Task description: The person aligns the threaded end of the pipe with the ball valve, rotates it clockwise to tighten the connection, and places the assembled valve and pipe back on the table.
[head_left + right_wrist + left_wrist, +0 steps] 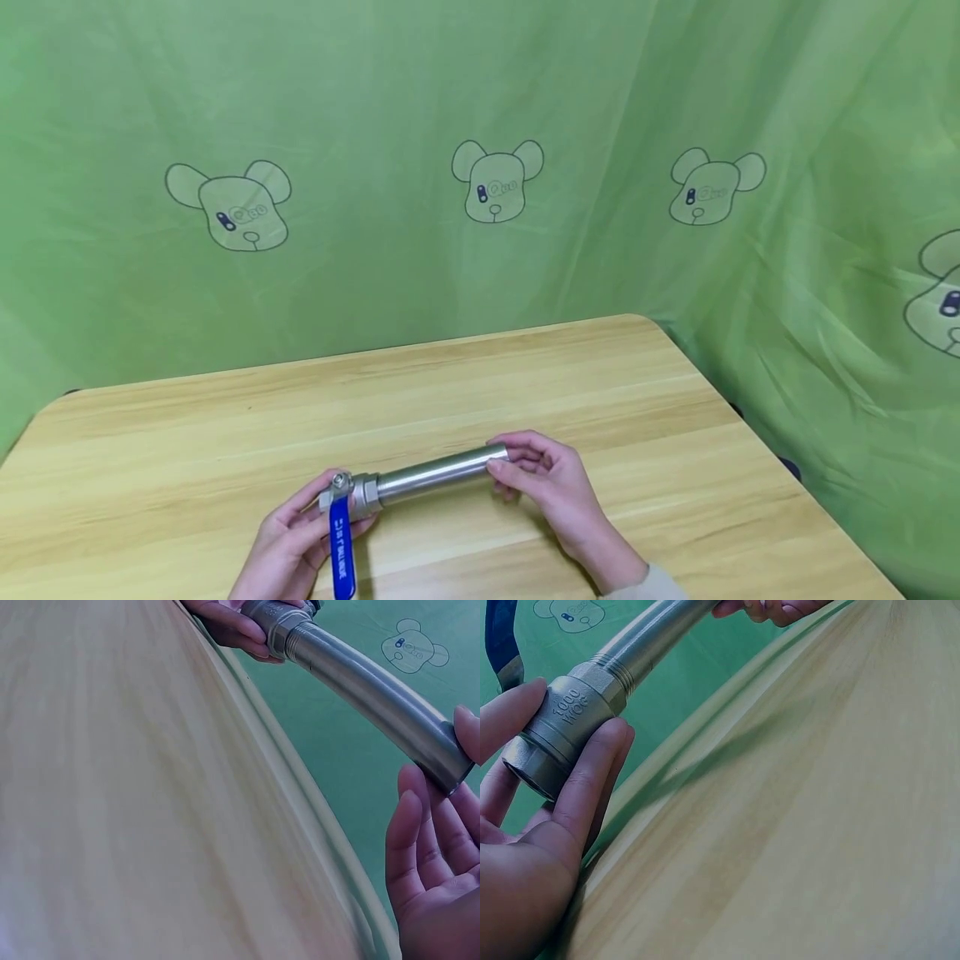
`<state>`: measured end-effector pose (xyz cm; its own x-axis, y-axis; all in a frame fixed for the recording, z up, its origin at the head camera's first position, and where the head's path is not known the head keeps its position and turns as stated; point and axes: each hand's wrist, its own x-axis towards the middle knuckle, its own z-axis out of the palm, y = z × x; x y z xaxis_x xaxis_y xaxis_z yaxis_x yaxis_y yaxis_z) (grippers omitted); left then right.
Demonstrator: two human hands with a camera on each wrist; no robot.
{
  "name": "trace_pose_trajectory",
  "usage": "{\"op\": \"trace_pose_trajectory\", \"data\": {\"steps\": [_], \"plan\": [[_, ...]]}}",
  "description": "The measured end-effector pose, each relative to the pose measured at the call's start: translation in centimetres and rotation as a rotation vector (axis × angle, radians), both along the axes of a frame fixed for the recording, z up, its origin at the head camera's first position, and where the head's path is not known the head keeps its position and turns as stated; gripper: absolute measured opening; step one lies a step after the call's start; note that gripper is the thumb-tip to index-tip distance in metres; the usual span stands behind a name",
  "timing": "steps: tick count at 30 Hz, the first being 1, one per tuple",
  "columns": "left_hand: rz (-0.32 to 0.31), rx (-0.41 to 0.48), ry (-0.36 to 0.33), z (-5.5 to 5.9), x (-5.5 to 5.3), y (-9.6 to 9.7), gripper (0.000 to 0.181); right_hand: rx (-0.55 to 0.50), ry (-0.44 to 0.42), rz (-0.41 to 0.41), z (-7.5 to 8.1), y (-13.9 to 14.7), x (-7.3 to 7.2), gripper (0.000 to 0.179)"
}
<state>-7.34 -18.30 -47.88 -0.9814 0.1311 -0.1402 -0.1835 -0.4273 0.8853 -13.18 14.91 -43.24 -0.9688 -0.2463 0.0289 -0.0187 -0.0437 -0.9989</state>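
Observation:
A metal ball valve (367, 493) with a blue lever handle (342, 550) is held by the left hand (288, 542), its thumb and fingers around the body. Raised lettering marks the valve body (576, 709) in the left wrist view. From the valve's right end runs a shiny steel pipe (442, 472), with some thread showing at the joint. My right hand (558, 492) pinches the pipe's free end between thumb and fingers. In the right wrist view the thumb lies on the pipe (382, 701) and fingers are beneath it. Valve and pipe are held above the table.
A light wood-grain table (450, 375) lies below the hands, with rounded far corners. Behind and to the right hangs a green curtain (375, 100) printed with bear-head outlines. The valve and pipe cast a shadow on the tabletop.

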Motion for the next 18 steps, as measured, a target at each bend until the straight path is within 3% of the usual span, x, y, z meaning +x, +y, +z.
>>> {"op": "trace_pose_trajectory", "data": {"steps": [6,11,18], "plan": [[-0.027,0.008,0.023,0.09,0.06,-0.11,0.052,0.027,-0.006,0.016,0.09,0.07,0.06,0.04],[0.008,-0.008,-0.014,0.26,0.16,0.12,0.051,0.046,-0.001,0.055,-0.26,0.38,-0.12,0.042],[0.07,-0.04,-0.046,0.5,0.2,0.51,0.05,0.04,0.061,0.13,-0.82,0.5,-0.3,0.064]]}}
